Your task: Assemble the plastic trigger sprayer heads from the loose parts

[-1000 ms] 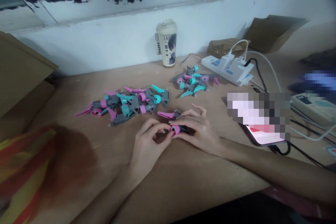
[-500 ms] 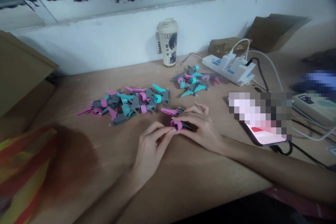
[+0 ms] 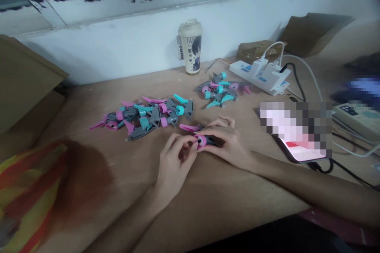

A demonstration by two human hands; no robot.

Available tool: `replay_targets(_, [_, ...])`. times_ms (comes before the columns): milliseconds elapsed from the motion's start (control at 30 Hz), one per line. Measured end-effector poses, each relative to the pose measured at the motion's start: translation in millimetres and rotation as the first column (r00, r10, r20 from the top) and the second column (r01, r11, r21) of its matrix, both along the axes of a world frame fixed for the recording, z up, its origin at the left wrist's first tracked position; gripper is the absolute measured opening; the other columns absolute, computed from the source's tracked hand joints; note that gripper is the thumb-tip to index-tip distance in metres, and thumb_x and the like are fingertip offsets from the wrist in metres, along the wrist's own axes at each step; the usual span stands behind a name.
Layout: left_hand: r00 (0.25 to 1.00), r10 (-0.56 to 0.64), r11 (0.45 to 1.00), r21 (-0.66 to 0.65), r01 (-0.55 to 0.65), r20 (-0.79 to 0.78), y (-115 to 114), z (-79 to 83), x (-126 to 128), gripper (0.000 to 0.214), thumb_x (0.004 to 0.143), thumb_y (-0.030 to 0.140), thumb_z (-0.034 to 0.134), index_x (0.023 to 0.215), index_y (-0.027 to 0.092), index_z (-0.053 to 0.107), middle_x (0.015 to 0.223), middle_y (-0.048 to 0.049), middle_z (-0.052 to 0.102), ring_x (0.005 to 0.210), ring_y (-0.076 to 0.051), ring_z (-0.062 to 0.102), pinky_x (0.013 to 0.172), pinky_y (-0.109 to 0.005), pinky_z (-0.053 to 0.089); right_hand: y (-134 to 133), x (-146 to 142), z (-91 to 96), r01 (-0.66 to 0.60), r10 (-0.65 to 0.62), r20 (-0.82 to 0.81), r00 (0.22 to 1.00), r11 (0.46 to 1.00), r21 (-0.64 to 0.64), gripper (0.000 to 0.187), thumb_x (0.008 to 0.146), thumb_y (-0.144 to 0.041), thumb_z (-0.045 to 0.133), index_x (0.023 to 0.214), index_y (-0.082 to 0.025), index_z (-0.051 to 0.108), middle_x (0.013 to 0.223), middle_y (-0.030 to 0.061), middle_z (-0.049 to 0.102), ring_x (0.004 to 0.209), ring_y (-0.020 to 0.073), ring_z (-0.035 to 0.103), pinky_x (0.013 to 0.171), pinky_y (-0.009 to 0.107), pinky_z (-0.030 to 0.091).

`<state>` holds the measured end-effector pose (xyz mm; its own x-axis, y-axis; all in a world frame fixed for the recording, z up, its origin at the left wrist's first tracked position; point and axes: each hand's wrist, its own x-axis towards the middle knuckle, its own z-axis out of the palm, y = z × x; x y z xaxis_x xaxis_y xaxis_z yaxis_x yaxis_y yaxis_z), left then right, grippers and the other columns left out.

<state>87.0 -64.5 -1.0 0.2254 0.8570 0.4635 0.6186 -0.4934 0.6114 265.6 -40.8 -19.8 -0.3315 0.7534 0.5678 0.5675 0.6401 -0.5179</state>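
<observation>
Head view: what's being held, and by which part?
The right hand holds a sprayer head by its gray body; the left hand touches its pink collar.

1 head view — forward and down from close above the table — white wall beyond.

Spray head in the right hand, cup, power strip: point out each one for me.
Spray head (image 3: 203, 141): head view, on its pink collar.
Cup (image 3: 191, 52): head view, on its printed side.
Power strip (image 3: 257, 80): head view, on its white casing.
</observation>
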Motion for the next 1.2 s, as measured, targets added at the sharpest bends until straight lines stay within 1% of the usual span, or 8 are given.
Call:
replay_targets(367, [0.998,-0.058,0.998,0.009,0.058,-0.020,5,0.6,-1,0.007,0.080,0.019,0.060,0.085,0.019,0.065,0.072,0.0014,0.056,0.058,-0.008,0.052,0.054,-0.020,0.046,1,-1,-2.3,-0.013,0.011,0.039,0.999,0.999,0.039,0.026,0.082,-0.037,0.061,0.107,-0.031,0.063,0.094,-0.0033,0.070,0.095,0.0154,0.059,0.103,0.041,0.019])
replay_targets(533, [0.999,-0.042,0.996,0.076,0.041,0.014,10,0.3,-4,0.008,0.083,0.021,0.056,0.083,0.020,0.063,0.091,-0.0037,0.056,0.086,-0.015,0.057,0.069,-0.027,0.051,0,-5,-2.2,-0.007,0.007,0.013,1.000,0.999,0.038,0.019,0.083,-0.036,0.060,0.100,-0.027,0.064,0.090,-0.0020,0.071,0.092,0.0161,0.059,0.100,0.040,0.023])
replay_targets(600, [0.998,-0.038,0.999,0.034,0.036,0.050,9,-0.4,-4,0.006,0.082,0.024,0.058,0.087,0.020,0.059,0.093,-0.0036,0.058,0.088,-0.016,0.058,0.071,-0.028,0.052,0,-6,-1.9,-0.014,0.013,0.011,1.000,0.999,0.036,0.018,0.083,-0.034,0.059,0.099,-0.026,0.063,0.090,-0.0013,0.070,0.093,0.0160,0.059,0.099,0.039,0.025])
replay_targets(700, [0.998,-0.030,0.994,-0.105,0.035,0.049,8,-2.1,-2,0.024,0.077,0.030,0.066,0.095,0.020,0.054,0.087,-0.0014,0.063,0.076,-0.014,0.061,0.067,-0.027,0.053,1,-7,-1.7,-0.029,0.028,0.015,0.999,0.998,0.047,0.018,0.082,-0.029,0.060,0.099,-0.024,0.062,0.089,-0.0012,0.070,0.092,0.0155,0.059,0.100,0.039,0.024])
replay_targets(767, [1.000,-0.017,0.992,-0.125,0.019,0.018,7,-2.8,0,0.024,0.078,0.030,0.065,0.097,0.021,0.056,0.086,-0.0007,0.064,0.073,-0.013,0.062,0.066,-0.027,0.053,1,-7,-1.2,-0.022,0.022,0.011,1.000,0.998,0.050,0.021,0.081,-0.031,0.061,0.100,-0.022,0.060,0.092,0.0003,0.069,0.093,0.0163,0.059,0.101,0.040,0.023])
replay_targets(967, [0.994,0.100,0.986,0.127,-0.105,0.043,21,3.7,-17,0.026,0.081,0.028,0.062,0.107,0.024,0.061,0.102,-0.0032,0.061,0.085,-0.015,0.060,0.074,-0.029,0.053,1,-6,0.8,0.025,-0.023,-0.045,0.999,0.999,0.048,0.054,0.073,-0.053,0.065,0.115,-0.023,0.051,0.109,0.0058,0.064,0.106,0.0218,0.055,0.102,0.043,0.024])
replay_targets(1100, [0.931,0.213,0.929,0.232,-0.287,0.297,46,11.8,-47,0.033,0.080,0.028,0.064,0.111,0.021,0.059,0.107,-0.0037,0.059,0.095,-0.017,0.060,0.083,-0.031,0.052,2,-5,-1.2,0.066,-0.063,-0.063,0.996,0.997,0.049,0.049,0.075,-0.052,0.063,0.112,-0.022,0.051,0.106,0.0050,0.064,0.105,0.0214,0.055,0.101,0.042,0.026])
replay_targets(1200, [0.902,0.270,0.900,0.245,-0.361,0.337,60,13.2,-69,0.037,0.079,0.031,0.065,0.113,0.019,0.056,0.111,-0.0039,0.058,0.098,-0.019,0.061,0.087,-0.033,0.051,2,-5,-2.9,0.059,-0.056,-0.056,0.997,0.997,0.056,0.044,0.077,-0.050,0.061,0.110,-0.022,0.052,0.105,0.0038,0.064,0.105,0.0199,0.055,0.103,0.042,0.025])
